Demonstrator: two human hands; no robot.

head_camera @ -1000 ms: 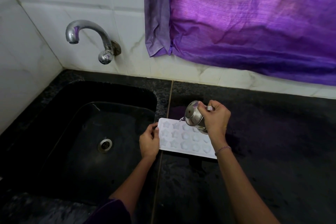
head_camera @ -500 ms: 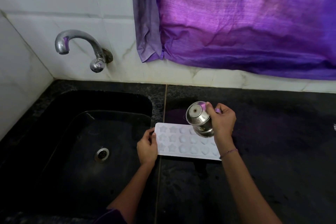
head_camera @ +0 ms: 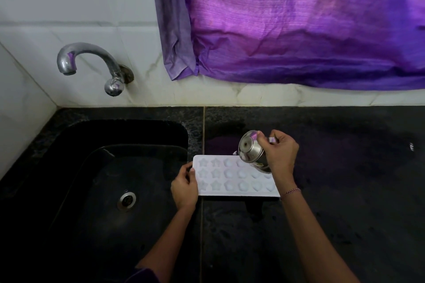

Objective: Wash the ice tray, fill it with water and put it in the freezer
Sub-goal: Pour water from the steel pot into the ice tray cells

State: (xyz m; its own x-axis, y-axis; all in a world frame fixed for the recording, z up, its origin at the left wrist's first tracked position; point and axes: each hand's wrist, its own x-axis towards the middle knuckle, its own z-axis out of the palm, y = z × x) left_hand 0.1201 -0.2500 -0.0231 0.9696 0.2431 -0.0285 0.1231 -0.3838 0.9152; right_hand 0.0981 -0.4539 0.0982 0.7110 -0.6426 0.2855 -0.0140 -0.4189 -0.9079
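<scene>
Our right hand [head_camera: 279, 156] closed around small steel pot [head_camera: 251, 154], tipped over far right part of ice tray [head_camera: 234, 177]. Left hand [head_camera: 184, 187] pinching tray's left end, thumb on top. Tray flat on black counter [head_camera: 345, 190], left end just beside sink [head_camera: 103, 167] edge. Risk, we judge: pouring too quick, water overflowing shallow moulds; tray sliding on wet counter toward sink. Open room: much free counter to right; tap [head_camera: 92, 62] far left, well apart.
</scene>
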